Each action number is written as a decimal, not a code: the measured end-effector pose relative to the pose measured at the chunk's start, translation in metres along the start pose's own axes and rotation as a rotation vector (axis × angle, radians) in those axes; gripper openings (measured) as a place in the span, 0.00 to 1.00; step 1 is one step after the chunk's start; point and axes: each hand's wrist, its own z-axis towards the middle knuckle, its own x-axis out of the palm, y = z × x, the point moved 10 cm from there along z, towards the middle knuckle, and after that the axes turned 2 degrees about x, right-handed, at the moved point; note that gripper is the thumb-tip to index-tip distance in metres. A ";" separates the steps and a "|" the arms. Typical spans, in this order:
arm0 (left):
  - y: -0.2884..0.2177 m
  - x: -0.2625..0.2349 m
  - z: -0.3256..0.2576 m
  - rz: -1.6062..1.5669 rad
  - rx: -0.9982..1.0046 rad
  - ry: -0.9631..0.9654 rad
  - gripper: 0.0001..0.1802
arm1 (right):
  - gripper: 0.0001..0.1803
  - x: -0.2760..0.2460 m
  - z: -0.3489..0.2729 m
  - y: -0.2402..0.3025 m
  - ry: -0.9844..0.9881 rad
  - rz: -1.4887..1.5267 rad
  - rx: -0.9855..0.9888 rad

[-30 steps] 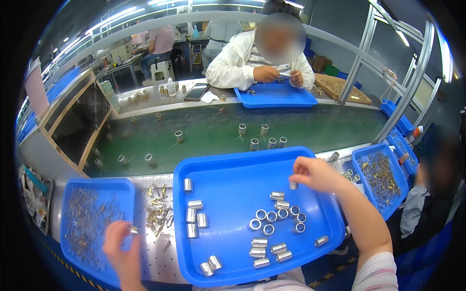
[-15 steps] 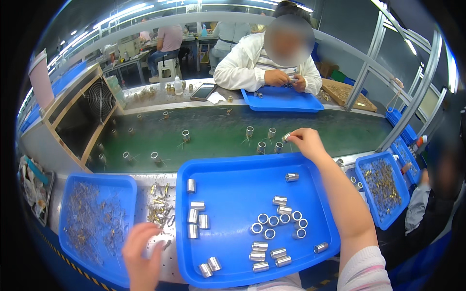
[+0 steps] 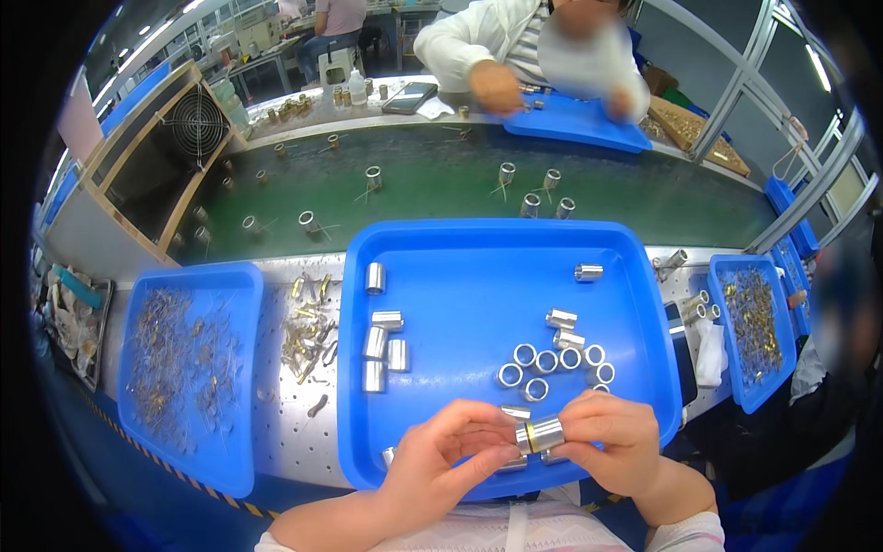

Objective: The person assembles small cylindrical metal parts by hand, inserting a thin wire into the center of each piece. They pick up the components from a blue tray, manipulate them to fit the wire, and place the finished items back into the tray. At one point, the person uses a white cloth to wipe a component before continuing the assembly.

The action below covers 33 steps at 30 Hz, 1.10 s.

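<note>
Over the near right part of the big blue tray (image 3: 441, 405), my two hands meet at a short silver metal cylinder (image 3: 544, 434) with a thin yellow band. My right hand (image 3: 614, 440) grips its right end between thumb and fingers. At the banded left end, the thumb and fingers of my left hand (image 3: 452, 453) pinch it. Loose silver sleeves lie below in the tray: a group of upright ones (image 3: 546, 361) towards the right, others on their sides, such as a sleeve (image 3: 387, 320) at the left. My hands partly cover the nearest ones.
Beyond the tray runs a green conveyor belt (image 3: 441, 204) bearing sleeves with thin wires. Left stands a blue tray (image 3: 246, 368) of wires; between lie loose metal clips (image 3: 308, 336). A smaller blue tray (image 3: 736, 262) of brassy parts is at right. A co-worker (image 3: 469, 46) sits opposite.
My right hand has come back from the belt with a metal cylinder. My left hand has moved right from beside the loose clips and now also holds it. The view has tilted down.
</note>
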 end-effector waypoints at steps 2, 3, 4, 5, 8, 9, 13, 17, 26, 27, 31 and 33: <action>-0.003 -0.002 -0.003 0.029 0.038 -0.026 0.19 | 0.11 0.003 -0.004 0.004 -0.031 -0.008 -0.012; -0.005 -0.001 -0.004 0.047 0.053 -0.022 0.19 | 0.11 0.004 -0.005 0.005 -0.048 -0.014 -0.020; -0.006 0.000 -0.005 0.065 0.067 -0.017 0.19 | 0.11 0.006 -0.006 0.004 -0.052 -0.008 -0.019; -0.008 0.001 -0.006 0.082 0.086 -0.010 0.19 | 0.11 0.007 -0.007 0.005 -0.056 -0.006 -0.021; -0.014 -0.002 -0.007 0.150 0.198 -0.027 0.20 | 0.11 0.011 -0.006 0.001 -0.048 0.026 0.031; -0.020 -0.002 -0.009 0.256 0.270 -0.031 0.19 | 0.11 0.012 -0.006 -0.001 -0.041 0.040 0.058; -0.044 0.007 -0.017 0.645 0.584 -0.053 0.18 | 0.11 0.016 -0.010 -0.014 -0.056 0.158 0.129; -0.040 0.001 -0.022 0.691 0.583 -0.101 0.21 | 0.10 0.023 -0.013 -0.015 -0.096 0.184 0.116; 0.016 -0.007 -0.010 -0.099 -0.101 0.019 0.20 | 0.13 0.021 -0.016 -0.003 -0.131 0.025 -0.019; 0.012 -0.006 -0.009 -0.092 -0.046 0.028 0.20 | 0.13 0.021 -0.016 -0.001 -0.131 -0.005 -0.031; 0.006 -0.002 -0.009 -0.068 0.088 0.059 0.21 | 0.13 0.021 -0.016 0.005 -0.116 -0.055 -0.080; 0.008 0.000 -0.009 -0.077 0.063 0.067 0.21 | 0.12 0.022 -0.017 0.008 -0.122 -0.068 -0.130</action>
